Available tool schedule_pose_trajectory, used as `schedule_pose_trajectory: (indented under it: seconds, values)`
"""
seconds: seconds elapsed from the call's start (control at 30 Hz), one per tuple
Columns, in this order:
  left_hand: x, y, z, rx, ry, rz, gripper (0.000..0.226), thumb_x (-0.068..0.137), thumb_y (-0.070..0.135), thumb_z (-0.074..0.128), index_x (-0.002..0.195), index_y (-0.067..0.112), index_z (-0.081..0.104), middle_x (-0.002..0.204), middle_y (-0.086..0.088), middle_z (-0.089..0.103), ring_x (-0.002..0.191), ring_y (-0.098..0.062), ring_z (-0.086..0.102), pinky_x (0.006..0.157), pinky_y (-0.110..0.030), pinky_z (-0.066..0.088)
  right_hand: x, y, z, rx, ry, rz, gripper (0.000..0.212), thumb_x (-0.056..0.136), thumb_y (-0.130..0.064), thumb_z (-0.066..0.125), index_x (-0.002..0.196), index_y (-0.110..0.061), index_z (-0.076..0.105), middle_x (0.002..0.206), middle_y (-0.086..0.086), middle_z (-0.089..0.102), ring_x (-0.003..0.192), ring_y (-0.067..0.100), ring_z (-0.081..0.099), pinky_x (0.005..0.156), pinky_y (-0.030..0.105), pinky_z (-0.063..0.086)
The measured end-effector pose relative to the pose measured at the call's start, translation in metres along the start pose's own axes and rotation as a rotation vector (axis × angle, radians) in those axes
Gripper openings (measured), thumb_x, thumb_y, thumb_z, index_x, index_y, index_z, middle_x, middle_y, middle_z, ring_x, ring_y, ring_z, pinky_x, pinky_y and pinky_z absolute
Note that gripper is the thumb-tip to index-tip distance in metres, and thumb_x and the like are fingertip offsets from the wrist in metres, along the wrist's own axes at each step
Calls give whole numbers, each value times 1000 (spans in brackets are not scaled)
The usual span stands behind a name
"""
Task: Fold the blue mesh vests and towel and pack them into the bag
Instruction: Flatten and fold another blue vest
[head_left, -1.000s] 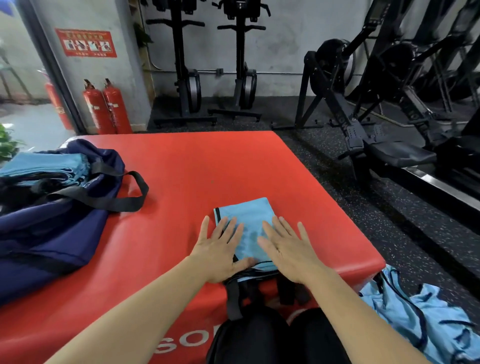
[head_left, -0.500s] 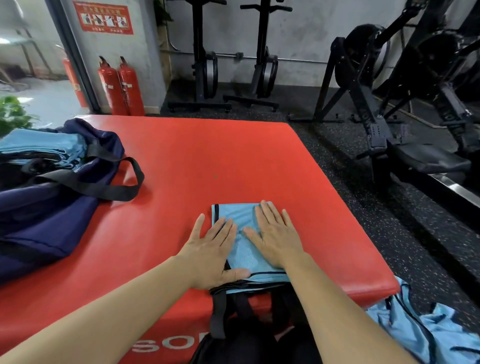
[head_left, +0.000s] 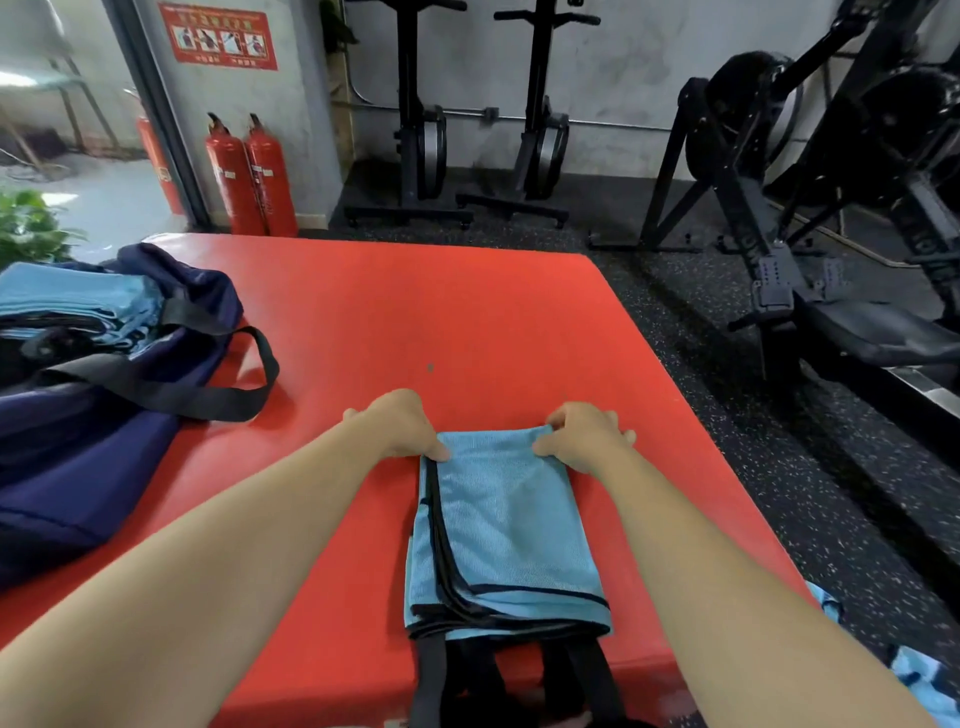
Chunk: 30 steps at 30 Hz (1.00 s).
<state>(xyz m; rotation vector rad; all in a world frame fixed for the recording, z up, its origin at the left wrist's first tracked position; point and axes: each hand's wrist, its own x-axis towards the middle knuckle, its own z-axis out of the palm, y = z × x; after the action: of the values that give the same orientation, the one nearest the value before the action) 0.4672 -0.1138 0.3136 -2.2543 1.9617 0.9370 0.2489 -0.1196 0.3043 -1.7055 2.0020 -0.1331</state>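
I have both hands at the far edge of the folded blue mesh vest (head_left: 506, 525), which lies on the red mat (head_left: 415, 312) near its front edge, toward the front right corner. My left hand (head_left: 402, 423) grips the vest's far left corner, fingers curled and pressed together, thumb on top of the cloth. My right hand (head_left: 584, 434) pinches the far right corner the same way, fingers bunched over the fold. The vest is a neat rectangle with black trim showing along its left and near edges, and 3 black straps (head_left: 431, 680) hang from under it over the mat's front edge.

At the mat's left edge sits the navy bag (head_left: 93, 441), open, with folded blue cloth (head_left: 72, 299) stacked inside it and a black handle loop (head_left: 228, 400) resting on the mat. I cannot tell whether that stack is vests or the towel. More blue mesh fabric (head_left: 930, 680) lies on the floor off the front right corner. 2 red fire extinguishers (head_left: 252, 176) stand by the wall beyond the far edge.
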Motion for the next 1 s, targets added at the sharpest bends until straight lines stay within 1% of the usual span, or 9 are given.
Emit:
schedule_pose_trajectory:
  seconds: [0.07, 0.13, 0.27, 0.33, 0.47, 0.6, 0.73, 0.87, 1.0]
  values:
    - [7, 4, -4, -37, -107, 11, 28, 77, 25, 79, 86, 5, 62, 87, -6, 62, 81, -23, 55, 83, -34, 48, 13, -5, -4, -18, -61, 34, 33, 80, -27, 70, 113, -24, 67, 124, 1, 60, 136, 27, 30, 107, 43, 22]
    - [13, 8, -12, -70, -109, 6, 34, 78, 20, 79, 104, 1, 66, 105, -8, 65, 96, -24, 60, 92, -35, 51, 27, -9, -7, 14, -91, 45, 37, 71, -28, 74, 106, -20, 69, 118, 2, 63, 130, 27, 41, 108, 43, 31]
    - [24, 13, -26, -288, -21, -8, 18, 80, 3, 68, 98, 6, 66, 81, -8, 59, 72, -20, 53, 63, -25, 42, 51, -14, -9, 344, -37, -24, 18, 70, -12, 75, 80, -19, 61, 86, 0, 61, 94, 21, 57, 85, 32, 45]
    - [30, 15, -26, -313, -12, 2, 21, 80, -2, 65, 98, 9, 60, 80, -7, 53, 71, -21, 48, 55, -21, 36, 54, -15, -9, 423, -48, -40, 26, 74, -4, 73, 95, -15, 60, 93, 2, 57, 95, 21, 54, 81, 30, 42]
    - [37, 19, -27, -379, 28, 9, 24, 78, 3, 73, 97, 11, 61, 97, -4, 50, 88, -20, 45, 77, -28, 38, 55, -19, -12, 480, -82, -31, 50, 76, 1, 73, 124, -4, 59, 113, 10, 59, 109, 23, 55, 92, 29, 43]
    - [39, 15, -34, -419, 14, -22, 15, 73, 4, 74, 87, 3, 70, 82, -8, 56, 74, -21, 49, 71, -30, 42, 54, -21, -14, 534, -71, -23, 32, 71, 7, 73, 100, -3, 68, 93, 10, 62, 88, 21, 55, 76, 28, 44]
    - [24, 16, -47, -382, -6, 35, 27, 77, 12, 80, 101, 5, 71, 99, -7, 66, 80, -19, 58, 96, -36, 48, 46, -21, -19, 476, -44, -66, 21, 66, 6, 73, 71, -14, 66, 77, 8, 60, 76, 19, 51, 69, 32, 41]
    - [-3, 16, -52, -296, 22, 155, 27, 78, 15, 81, 102, 7, 72, 98, 2, 64, 95, -18, 58, 84, -30, 45, 24, -20, -28, 403, 33, -135, 19, 49, -11, 72, 57, -28, 68, 61, -6, 59, 73, 20, 53, 86, 44, 40]
    - [-36, 12, -44, -121, 149, 248, 12, 75, 28, 81, 78, 27, 69, 72, 11, 58, 76, -10, 53, 90, -38, 34, -13, -15, -34, 219, 146, -185, 22, 68, -6, 69, 68, -26, 59, 69, -10, 59, 75, 16, 52, 92, 43, 34]
